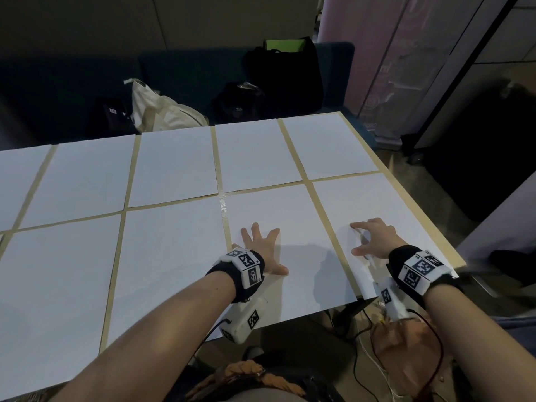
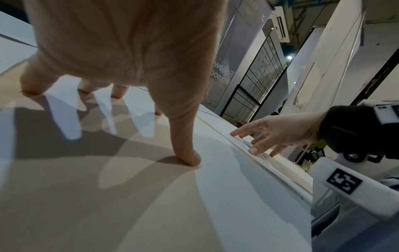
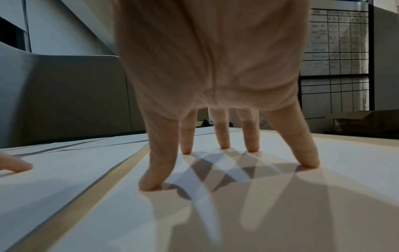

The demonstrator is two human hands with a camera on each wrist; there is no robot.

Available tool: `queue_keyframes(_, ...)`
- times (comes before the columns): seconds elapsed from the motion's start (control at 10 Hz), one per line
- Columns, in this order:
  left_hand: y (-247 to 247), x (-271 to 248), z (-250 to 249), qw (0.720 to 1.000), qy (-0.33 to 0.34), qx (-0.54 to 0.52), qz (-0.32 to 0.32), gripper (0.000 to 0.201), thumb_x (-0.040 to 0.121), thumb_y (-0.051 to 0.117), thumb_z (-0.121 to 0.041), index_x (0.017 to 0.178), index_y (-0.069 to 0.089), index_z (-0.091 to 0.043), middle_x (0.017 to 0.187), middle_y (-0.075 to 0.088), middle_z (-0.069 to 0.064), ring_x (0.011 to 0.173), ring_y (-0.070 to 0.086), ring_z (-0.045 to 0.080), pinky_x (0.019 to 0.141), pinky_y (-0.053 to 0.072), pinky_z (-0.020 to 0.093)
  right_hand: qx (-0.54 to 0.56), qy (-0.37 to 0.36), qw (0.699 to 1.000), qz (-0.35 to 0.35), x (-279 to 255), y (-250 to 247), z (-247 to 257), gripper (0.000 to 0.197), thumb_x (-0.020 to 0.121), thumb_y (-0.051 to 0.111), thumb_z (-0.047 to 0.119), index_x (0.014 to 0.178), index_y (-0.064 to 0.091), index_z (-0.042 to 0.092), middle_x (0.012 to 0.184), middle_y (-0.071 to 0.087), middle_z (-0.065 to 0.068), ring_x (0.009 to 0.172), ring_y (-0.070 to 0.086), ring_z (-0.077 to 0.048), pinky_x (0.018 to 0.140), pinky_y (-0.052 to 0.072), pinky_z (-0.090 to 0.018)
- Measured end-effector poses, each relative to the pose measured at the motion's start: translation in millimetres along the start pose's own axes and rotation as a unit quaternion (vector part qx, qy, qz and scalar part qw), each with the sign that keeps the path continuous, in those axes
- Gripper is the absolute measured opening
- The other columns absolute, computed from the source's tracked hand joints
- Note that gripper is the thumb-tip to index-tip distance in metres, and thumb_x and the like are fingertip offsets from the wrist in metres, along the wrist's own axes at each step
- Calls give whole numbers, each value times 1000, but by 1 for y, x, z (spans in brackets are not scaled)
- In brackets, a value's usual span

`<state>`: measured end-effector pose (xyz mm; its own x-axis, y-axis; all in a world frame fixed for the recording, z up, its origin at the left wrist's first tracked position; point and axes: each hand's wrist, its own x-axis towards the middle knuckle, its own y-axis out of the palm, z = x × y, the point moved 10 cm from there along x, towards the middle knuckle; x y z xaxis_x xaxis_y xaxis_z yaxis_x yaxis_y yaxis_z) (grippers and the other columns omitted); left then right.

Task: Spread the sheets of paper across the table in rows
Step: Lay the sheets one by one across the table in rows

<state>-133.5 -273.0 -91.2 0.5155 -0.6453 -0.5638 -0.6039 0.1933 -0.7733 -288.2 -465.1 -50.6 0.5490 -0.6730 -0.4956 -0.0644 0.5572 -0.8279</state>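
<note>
Here my left hand (image 1: 262,250) lies flat, fingers splayed, pinning one sheet (image 1: 278,216); at three o'clock, my right hand (image 1: 374,237) fingertips steady the small stack (image 1: 377,204) for dealing.

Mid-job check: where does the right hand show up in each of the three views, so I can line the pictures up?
Head: right hand, lower right, fingertips on the near-row sheet nearest the table's right edge.
Left wrist: right hand, middle right, fingertips on that sheet.
Right wrist: right hand, top centre, its fingers spread on the sheet.
Shared landmark: the bare strip of table between the two hands' sheets.
</note>
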Motion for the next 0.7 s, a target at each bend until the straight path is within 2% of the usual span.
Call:
queue_keyframes(0.4, 0, 0, 0, 1000, 11, -17, -3, 102, 73, 71, -47, 149, 4, -34, 157, -17, 12, 144, -18, 40, 111, 5, 64, -6, 0, 1000, 2, -1, -1, 1, 68, 82, 69, 26, 141, 37, 28, 149, 28, -9, 135, 25, -36, 111, 27, -43)
queue_keyframes(0.7, -5, 1, 1, 999, 4, -38, -22, 97, 77, 65, -49, 149, 3, -32, 157, -17, 14, 144, -18, 38, 112, 2, 62, 15, -12, 1000, -17, 3, -4, 3, 69, 79, 72, 27, 141, 40, 22, 151, 26, -10, 138, 22, -35, 111, 25, -43)
